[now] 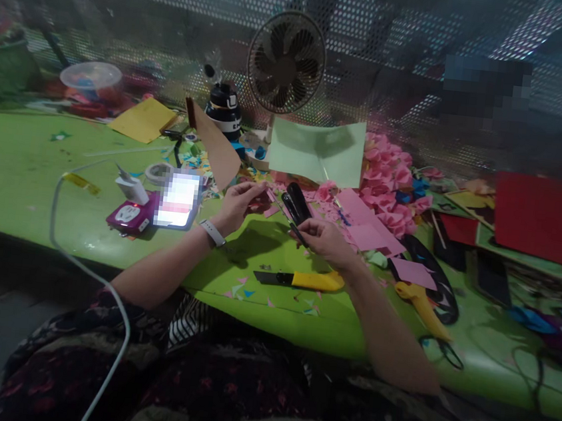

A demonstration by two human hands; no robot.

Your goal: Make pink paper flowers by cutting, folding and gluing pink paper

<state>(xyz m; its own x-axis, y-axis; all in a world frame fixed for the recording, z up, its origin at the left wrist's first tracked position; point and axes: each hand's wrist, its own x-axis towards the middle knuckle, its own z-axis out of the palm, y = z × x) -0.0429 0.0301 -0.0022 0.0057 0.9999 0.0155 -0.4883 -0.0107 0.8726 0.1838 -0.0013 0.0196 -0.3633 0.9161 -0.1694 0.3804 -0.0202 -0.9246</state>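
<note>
My left hand (242, 208) is closed, its thumb and fingers pinching a small pink paper piece (270, 204) above the green table. Opposite it, my right hand (325, 240) grips a thin dark tool (298, 234) that slants up toward the pink piece; its exact kind is unclear. Just behind the right fingers is a black stapler (298, 202). A yellow-handled cutter (318, 281) lies below the hands, close to the front edge. Pink paper sheets (367, 226) are spread to the right of the right hand.
A phone with a lit screen (177, 201) and a purple power socket (132, 214) stand left, with a white cable (88, 276) crossing the edge. Behind are a fan (286, 62), a dark bottle (224, 111), a pale green sheet (317, 151) and pink paper flowers (389, 165).
</note>
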